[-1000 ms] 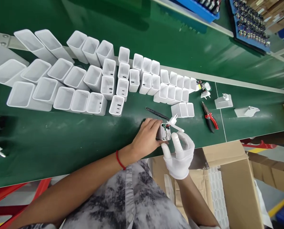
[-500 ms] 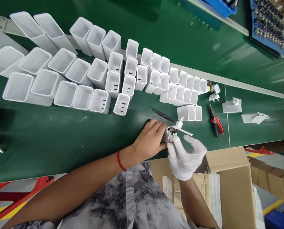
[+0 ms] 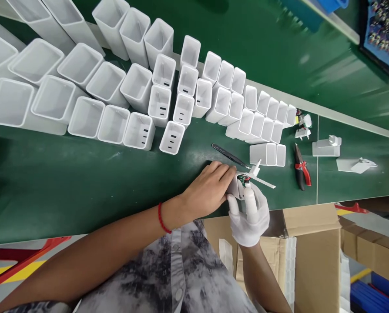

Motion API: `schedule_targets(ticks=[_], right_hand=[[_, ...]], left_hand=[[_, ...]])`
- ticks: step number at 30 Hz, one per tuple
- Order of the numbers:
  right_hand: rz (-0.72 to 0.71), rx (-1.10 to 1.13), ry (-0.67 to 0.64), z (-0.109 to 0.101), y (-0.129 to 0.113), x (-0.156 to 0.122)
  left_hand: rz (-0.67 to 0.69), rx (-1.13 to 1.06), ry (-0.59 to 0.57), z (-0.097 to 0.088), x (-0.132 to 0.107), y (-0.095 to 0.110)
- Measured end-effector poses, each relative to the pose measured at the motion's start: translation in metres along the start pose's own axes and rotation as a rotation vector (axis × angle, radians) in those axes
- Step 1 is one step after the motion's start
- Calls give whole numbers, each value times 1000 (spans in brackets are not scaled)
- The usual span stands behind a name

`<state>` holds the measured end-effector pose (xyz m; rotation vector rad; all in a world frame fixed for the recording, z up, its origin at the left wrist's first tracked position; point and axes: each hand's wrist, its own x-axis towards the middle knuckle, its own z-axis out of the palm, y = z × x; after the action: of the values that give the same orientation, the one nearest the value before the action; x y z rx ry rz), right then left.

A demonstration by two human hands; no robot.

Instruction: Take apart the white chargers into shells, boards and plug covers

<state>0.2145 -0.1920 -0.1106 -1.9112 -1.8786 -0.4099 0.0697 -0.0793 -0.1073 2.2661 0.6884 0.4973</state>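
We work at a green workbench (image 3: 116,200), its surface running the full width of the view below a matching green back panel. From the left, rows of open housings (image 3: 140,130), white and mouth up, stand on the bench; slots show in the end walls of several. Our bare left hand (image 3: 209,187) grips a charger housing (image 3: 234,188) firmly near the front edge of the bench, its mouth turned toward the right. Black tweezers (image 3: 229,154) lie just behind. Our gloved right hand (image 3: 249,217) sets its thumb and fingers at that mouth in a narrow curl; we cannot tell whether they pinch anything. The circuit board (image 3: 242,179) is inside the held housing, and wires show beside it. The plug plate (image 3: 263,181) is not yet seated: it sits tilted outside the mouth, so in our judgement this unit is filled but not closed. Farther right are red-and-black pliers (image 3: 301,167), a loose circuit assembly (image 3: 303,124) and a lying housing (image 3: 326,149) with a small white piece on top.
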Motion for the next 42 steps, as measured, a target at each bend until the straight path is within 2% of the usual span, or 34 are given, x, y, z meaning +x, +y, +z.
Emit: schedule_targets(ticks=[7, 16, 22, 29, 33, 35, 38, 40, 42], right_hand=[[-35, -54, 123, 12, 0, -3], [98, -56, 153, 2, 7, -6], [40, -38, 104, 15, 15, -4], [30, 59, 198, 8, 8, -6], [21, 115, 149, 13, 4, -7], [164, 277, 180, 11, 2, -5], [613, 688, 221, -4, -5, 6], [879, 955, 147, -17, -12, 17], [1075, 1212, 41, -27, -19, 26]], left_hand=[[24, -60, -25, -5, -2, -3], [-2, -77, -5, -7, -4, -4], [-32, -89, 41, -7, -5, -4], [-30, -71, 49, -6, -4, -3], [-27, -72, 45, -6, -5, -4], [-22, -100, 38, -7, -5, -4], [23, -220, 60, -11, -3, 0], [78, -288, 124, -14, -1, 4], [128, -302, 204, -16, 1, 9]])
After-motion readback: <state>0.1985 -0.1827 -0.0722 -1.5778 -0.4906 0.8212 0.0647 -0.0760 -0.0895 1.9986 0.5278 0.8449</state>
